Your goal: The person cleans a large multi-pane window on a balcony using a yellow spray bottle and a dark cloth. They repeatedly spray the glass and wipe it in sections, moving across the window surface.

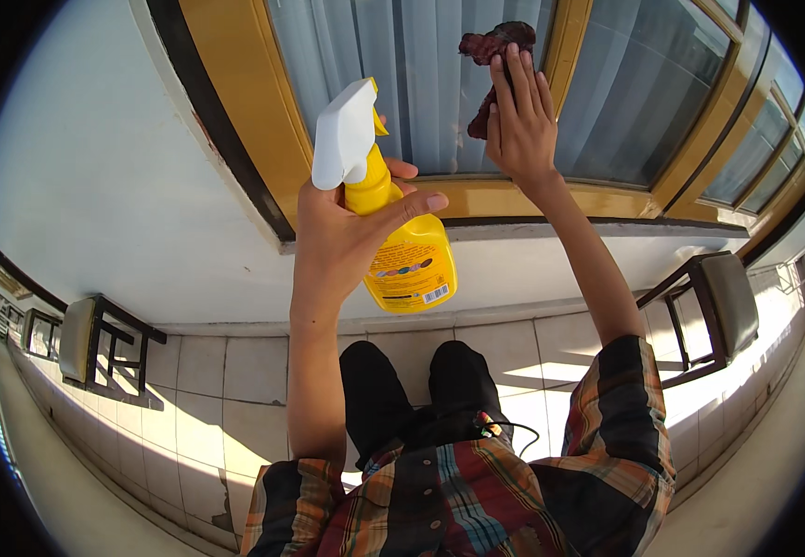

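Note:
My left hand (pixel 354 230) is wrapped around the neck of a yellow plastic spray bottle (pixel 413 264) with a white spray head (pixel 347 132) and a yellow trigger. The bottle bears a printed label and is held up in front of the window. With fingers stretched out flat, my right hand (pixel 524 115) presses a dark maroon cloth (pixel 503 42) on the window glass (pixel 430 90). Part of the cloth bunches out above and to the left of those fingers. Pale curtains hang behind the pane.
A yellow-brown wooden frame (pixel 569 198) surrounds the panes, with a white wall (pixel 166 209) below and to the left. Padded stools stand on the left (pixel 82 341) and right (pixel 730 306). Pale floor tiles (pixel 256 365) lie underfoot, partly sunlit.

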Action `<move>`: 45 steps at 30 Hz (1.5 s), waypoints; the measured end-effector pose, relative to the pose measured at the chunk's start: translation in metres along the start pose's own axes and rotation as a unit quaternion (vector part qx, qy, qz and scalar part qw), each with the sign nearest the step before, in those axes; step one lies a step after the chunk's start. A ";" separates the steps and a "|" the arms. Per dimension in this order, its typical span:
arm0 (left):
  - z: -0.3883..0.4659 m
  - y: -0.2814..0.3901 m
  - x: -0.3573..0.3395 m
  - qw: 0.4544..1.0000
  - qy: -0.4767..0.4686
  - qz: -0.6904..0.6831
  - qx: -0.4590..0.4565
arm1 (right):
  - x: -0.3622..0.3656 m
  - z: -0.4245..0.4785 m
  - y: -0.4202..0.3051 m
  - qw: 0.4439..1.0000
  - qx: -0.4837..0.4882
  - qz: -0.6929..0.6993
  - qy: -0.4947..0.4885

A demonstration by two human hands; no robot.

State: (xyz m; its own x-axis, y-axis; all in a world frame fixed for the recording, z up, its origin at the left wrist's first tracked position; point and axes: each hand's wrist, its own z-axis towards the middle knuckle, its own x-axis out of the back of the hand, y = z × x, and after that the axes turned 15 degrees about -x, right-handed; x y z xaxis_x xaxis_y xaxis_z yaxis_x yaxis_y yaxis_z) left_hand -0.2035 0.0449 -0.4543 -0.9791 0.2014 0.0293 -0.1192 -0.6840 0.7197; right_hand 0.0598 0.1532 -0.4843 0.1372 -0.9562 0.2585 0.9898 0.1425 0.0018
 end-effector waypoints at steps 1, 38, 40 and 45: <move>-0.003 -0.002 -0.001 1.000 0.005 0.011 -0.001 | -0.003 -0.025 0.002 0.999 -0.007 -0.017 -0.035; -0.057 -0.019 0.035 0.981 0.171 0.088 0.031 | -0.071 -0.101 -0.136 0.980 0.046 -0.019 -0.195; -0.056 -0.015 0.037 0.979 0.181 0.096 0.021 | -0.082 -0.078 -0.159 0.987 0.060 -0.011 -0.152; -0.059 -0.006 0.048 0.973 0.202 0.112 0.011 | -0.070 -0.014 -0.131 0.998 -0.030 0.013 -0.047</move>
State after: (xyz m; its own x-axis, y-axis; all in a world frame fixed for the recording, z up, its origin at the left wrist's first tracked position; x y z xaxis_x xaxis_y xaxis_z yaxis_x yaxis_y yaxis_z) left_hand -0.2597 0.0175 -0.4976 -0.9657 -0.2458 -0.0839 0.1044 -0.6632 0.7411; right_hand -0.0793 0.1982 -0.5160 0.1612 -0.9241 0.3466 0.9869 0.1484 -0.0633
